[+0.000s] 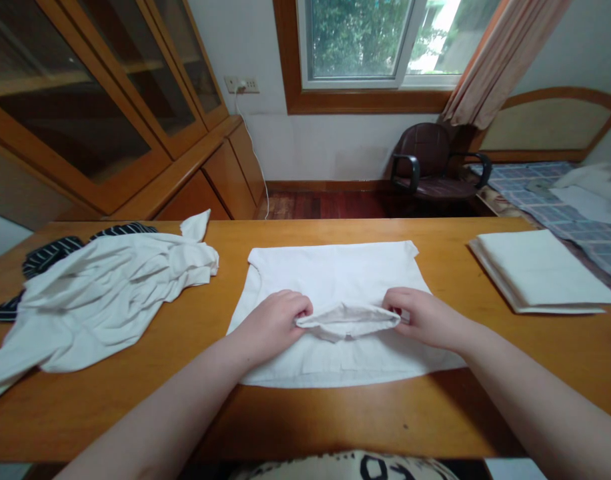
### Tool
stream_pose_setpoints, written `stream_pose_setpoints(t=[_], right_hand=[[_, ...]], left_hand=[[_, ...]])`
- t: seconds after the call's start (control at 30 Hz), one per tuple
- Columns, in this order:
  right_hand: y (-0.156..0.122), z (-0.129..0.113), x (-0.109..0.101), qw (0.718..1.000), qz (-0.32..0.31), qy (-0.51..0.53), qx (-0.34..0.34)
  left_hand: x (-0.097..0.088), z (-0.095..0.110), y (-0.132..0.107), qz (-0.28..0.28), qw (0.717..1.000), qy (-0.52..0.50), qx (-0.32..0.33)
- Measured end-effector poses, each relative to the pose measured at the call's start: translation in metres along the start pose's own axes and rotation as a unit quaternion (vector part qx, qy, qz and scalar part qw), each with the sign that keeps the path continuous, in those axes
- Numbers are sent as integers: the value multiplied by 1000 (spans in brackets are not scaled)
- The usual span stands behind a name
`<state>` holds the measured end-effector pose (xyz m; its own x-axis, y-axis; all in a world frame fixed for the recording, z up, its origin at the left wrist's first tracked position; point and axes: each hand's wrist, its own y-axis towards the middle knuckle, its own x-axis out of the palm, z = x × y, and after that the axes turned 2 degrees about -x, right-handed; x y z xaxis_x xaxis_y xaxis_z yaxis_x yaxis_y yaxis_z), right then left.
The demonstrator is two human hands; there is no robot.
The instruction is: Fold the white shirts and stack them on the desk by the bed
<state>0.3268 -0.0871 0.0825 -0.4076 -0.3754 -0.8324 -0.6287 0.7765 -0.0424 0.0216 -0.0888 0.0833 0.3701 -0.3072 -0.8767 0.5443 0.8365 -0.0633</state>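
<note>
A white garment (335,273) lies flat in the middle of the wooden table (435,413), partly folded into a rectangle. My left hand (273,323) pinches the left end of its collar (348,319), fingers closed on the cloth. At the collar's right end my right hand (423,317) grips the same fold. The collar is lifted slightly off the fabric between the two hands.
A loose heap of white clothes (100,293) covers the table's left side, with a dark striped garment (50,253) behind it. Folded white cloth (540,270) is stacked at the right. Beyond stand a cabinet (135,133), a dark chair (430,167) and a bed (575,207).
</note>
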Motion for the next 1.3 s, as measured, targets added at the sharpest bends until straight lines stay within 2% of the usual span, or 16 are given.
stream_pose_setpoints(t=[0.13, 0.27, 0.37, 0.43, 0.53, 0.6, 0.7, 0.73, 0.8, 0.87, 0.93, 1.0, 1.1, 1.2, 1.3], right_hand=[[-24, -5, 23, 992, -15, -79, -94], [-35, 1, 42, 970, 39, -161, -179], [-37, 4, 45, 960, 56, -190, -198], [-36, 0, 43, 966, 18, -181, -184], [-35, -10, 40, 979, -72, -134, -137], [-36, -17, 38, 984, -107, -91, -109], [-40, -18, 32, 994, -93, -24, -60], [-42, -14, 29, 998, -63, -12, -21], [-44, -2, 23, 993, 28, -20, 110], [-46, 16, 19, 958, 105, -43, 264], [-47, 34, 17, 925, 119, -35, 360], [-47, 50, 18, 918, 94, -3, 386], [-46, 60, 22, 924, 73, 23, 374], [-46, 57, 25, 924, 79, 26, 374], [-45, 49, 27, 920, 105, 15, 378]], left_hand=[[16, 3, -26, -49, 991, 78, 100], [31, 6, -40, -65, 973, 153, 161], [34, 7, -43, -48, 965, 193, 169], [34, 8, -44, -65, 965, 194, 166], [31, 10, -45, -129, 970, 143, 148], [27, 11, -46, -160, 977, 74, 122], [21, 5, -47, -168, 982, -33, 77], [20, 0, -47, -145, 987, -49, 44], [19, -16, -47, -50, 995, -39, -76], [19, -35, -48, 50, 974, -12, -220], [20, -53, -51, 90, 945, -27, -313], [20, -66, -55, 92, 929, -72, -350], [18, -73, -59, 74, 922, -162, -345], [17, -71, -60, 82, 912, -246, -317], [18, -67, -60, 108, 906, -254, -321]])
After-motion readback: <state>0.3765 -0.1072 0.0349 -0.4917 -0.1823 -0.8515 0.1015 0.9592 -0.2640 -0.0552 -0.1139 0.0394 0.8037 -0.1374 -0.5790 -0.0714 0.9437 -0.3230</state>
